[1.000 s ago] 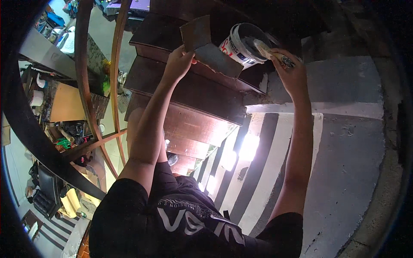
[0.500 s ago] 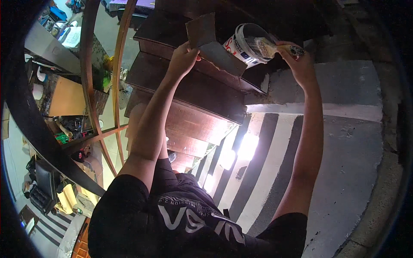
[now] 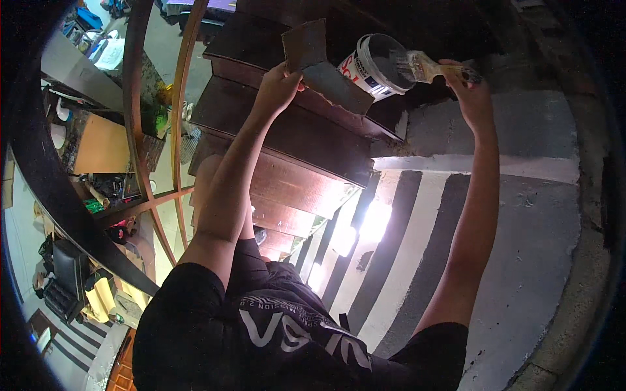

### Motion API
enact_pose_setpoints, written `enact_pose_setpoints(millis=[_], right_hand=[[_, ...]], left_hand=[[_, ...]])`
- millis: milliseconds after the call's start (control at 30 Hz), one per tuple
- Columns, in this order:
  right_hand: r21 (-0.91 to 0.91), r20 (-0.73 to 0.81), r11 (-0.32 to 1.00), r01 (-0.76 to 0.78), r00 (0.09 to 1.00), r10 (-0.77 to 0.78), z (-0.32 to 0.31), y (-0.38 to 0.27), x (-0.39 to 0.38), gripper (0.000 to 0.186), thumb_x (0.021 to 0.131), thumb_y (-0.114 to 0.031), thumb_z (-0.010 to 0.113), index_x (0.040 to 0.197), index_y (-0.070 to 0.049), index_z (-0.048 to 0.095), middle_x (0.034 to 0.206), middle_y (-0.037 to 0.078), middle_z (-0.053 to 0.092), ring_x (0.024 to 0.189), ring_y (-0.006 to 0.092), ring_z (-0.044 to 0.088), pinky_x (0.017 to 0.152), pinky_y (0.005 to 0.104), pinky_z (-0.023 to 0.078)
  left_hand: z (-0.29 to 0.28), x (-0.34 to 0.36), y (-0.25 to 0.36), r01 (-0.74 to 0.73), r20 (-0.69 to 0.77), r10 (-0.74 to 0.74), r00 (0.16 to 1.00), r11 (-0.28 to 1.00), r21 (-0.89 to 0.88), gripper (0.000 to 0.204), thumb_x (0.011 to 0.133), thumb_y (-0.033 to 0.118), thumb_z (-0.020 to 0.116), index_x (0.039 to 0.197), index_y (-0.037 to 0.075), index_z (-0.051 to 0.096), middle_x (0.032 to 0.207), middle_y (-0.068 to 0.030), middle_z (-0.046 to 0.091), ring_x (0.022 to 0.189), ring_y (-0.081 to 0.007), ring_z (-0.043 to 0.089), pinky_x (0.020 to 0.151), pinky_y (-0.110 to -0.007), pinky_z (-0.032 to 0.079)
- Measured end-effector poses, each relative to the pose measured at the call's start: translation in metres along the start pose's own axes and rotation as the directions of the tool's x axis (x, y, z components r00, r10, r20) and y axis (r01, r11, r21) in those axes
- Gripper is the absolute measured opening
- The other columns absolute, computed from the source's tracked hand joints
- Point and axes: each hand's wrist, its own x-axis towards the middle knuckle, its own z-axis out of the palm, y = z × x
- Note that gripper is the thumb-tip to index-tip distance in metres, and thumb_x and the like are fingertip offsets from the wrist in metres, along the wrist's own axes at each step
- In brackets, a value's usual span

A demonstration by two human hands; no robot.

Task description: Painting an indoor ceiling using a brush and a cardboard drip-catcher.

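My left hand (image 3: 280, 88) is closed on the edge of a bent piece of cardboard (image 3: 336, 85), brown on its upper part and grey on the lower. Beyond the cardboard, a white paint bucket (image 3: 365, 70) stands tilted in view on a dark stair step, with grey paint on its inner wall. In my right hand (image 3: 466, 91) is a paintbrush (image 3: 427, 67) gripped by its paint-smeared handle. Its bristles point left, at the right side of the bucket's rim; whether they touch it I cannot tell.
Dark wooden stairs (image 3: 287, 137) descend toward me. On the right is a wall with grey and white stripes (image 3: 391, 260) and a grey painted band (image 3: 528, 260). A curved wooden railing (image 3: 134, 85) runs along the left, with a cluttered room below, including a black chair (image 3: 68, 270).
My right hand has moved to the right with the paintbrush, drawing the bristles from over the bucket's opening to its right rim. The left hand and cardboard stay in place.
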Motion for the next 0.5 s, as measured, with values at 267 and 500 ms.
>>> enact_pose_setpoints(millis=[267,500], right_hand=[[-0.094,0.256,0.995,0.024,0.967,0.001,0.010,-0.017,-0.008,0.040,0.093,-0.044,0.062,0.112,-0.009,0.070,0.093,0.009,0.072,0.082,0.0180,0.067,0.074,0.0347,0.053],[-0.079,0.100,0.994,-0.077,0.991,0.084,-0.016,-0.024,-0.016,0.037,0.093,-0.044,0.063,0.107,-0.011,0.073,0.093,0.006,0.073,0.082,0.0149,0.067,0.078,0.0339,0.051]], left_hand=[[0.008,-0.005,0.003,0.030,-0.029,-0.030,0.999,1.000,-0.009,0.029,0.093,0.025,0.052,0.097,-0.002,0.065,0.088,-0.0094,0.070,0.077,-0.0147,0.067,0.072,-0.031,0.053],[0.004,-0.003,-0.001,0.001,-0.045,0.001,0.999,0.999,0.040,0.033,0.093,0.028,0.052,0.099,-0.003,0.063,0.087,-0.0119,0.070,0.077,-0.0195,0.069,0.072,-0.034,0.053]])
